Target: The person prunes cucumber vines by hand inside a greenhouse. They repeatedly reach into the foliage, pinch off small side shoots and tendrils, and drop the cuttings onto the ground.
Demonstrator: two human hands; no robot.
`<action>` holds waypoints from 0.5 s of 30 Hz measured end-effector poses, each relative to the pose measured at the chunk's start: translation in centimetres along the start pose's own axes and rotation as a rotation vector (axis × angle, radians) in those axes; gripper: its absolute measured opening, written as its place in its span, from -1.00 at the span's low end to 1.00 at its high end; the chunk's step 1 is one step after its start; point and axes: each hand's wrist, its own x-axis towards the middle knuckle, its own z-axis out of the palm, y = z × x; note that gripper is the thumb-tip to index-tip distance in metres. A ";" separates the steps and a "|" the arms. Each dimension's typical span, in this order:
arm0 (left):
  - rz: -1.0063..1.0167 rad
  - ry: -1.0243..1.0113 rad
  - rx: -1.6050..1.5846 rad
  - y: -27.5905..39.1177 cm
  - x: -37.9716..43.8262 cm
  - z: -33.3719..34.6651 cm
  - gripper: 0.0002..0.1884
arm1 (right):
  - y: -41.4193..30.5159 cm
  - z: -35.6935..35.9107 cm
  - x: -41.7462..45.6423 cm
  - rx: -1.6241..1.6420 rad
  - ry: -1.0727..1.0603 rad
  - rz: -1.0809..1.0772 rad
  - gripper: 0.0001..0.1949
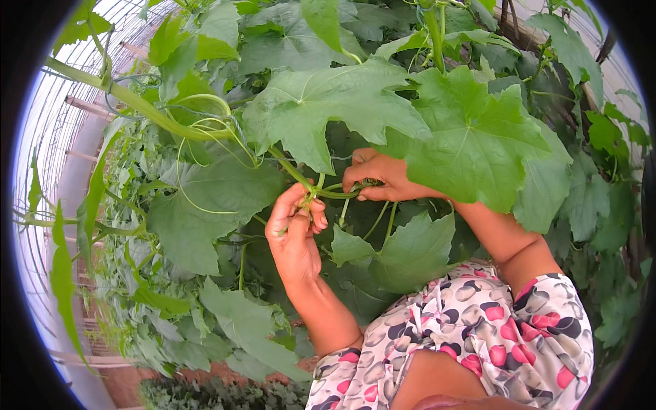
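A thick green vine stem (292, 169) of a climbing plant with lobed leaves slants down to a joint between the two hands. My left hand (299, 225) has its fingertips closed on a small green shoot or bud cluster (306, 201) at that joint. To its right my right hand (379, 177) pinches a curved green stalk (335, 195), with some small greenish bits tucked in its curled fingers; exactly what they are cannot be told. A large lobed leaf (333, 102) hangs above the hands, and another leaf (476, 133) partly covers the right wrist.
Thin tendrils (195, 202) and a thick bent vine (148, 110) with thin twine (110, 102) lie at upper left. Leaf stalks (390, 219) and a lower leaf (415, 246) are just below the right hand. Dense foliage surrounds both arms; a greenhouse frame (84, 154) curves along the left.
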 end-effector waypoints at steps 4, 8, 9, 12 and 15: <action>0.131 0.037 0.209 -0.9 -0.6 0.7 -0.66 | 0.4 0.2 -0.4 -0.073 0.056 0.056 -0.82; 0.266 0.186 0.303 -2.5 -1.2 1.3 -0.76 | -0.6 0.5 -1.1 0.072 0.150 0.264 -0.81; 0.297 0.235 0.284 -3.1 -1.4 1.1 -0.78 | -0.5 0.7 -1.3 0.110 0.182 0.267 -0.81; 0.096 0.148 0.219 -4.2 -1.6 0.6 -0.79 | 0.6 1.7 -2.1 0.354 0.251 0.295 -0.81; 0.007 -0.058 0.254 -6.1 -1.5 0.2 -0.65 | 0.8 2.4 -2.6 0.745 0.272 0.307 -0.83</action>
